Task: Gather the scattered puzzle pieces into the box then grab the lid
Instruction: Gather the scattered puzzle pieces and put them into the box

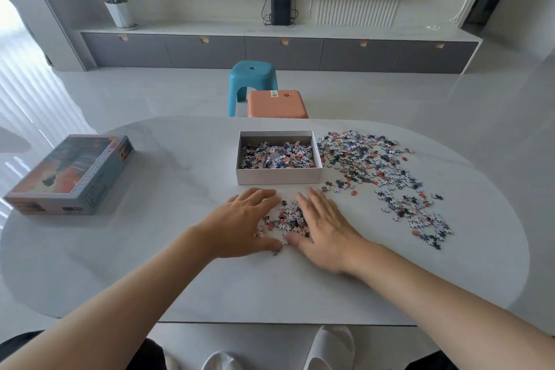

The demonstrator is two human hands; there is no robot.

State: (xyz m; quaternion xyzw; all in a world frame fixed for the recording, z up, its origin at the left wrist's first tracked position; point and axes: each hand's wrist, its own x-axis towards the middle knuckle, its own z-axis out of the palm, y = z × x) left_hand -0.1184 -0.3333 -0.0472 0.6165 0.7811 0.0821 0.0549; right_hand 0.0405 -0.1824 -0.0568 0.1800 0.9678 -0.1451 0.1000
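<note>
Small pile of puzzle pieces (pixel 283 219) lay on the table (pixel 180 279) just in front of the box (pixel 279 179), hemmed in btw. left hand (pixel 243 222) & right hand (pixel 324 225). Fingers of both were straight, flat, gripping nothing. More loose pieces (pixel 375 171) spread right of the box; lid (pixel 72 174) sat far left.

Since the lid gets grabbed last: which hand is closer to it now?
Left. The left hand rests on the table right of the lid, beside a small pile of puzzle pieces; the right hand sits beyond that pile, farther away.
</note>
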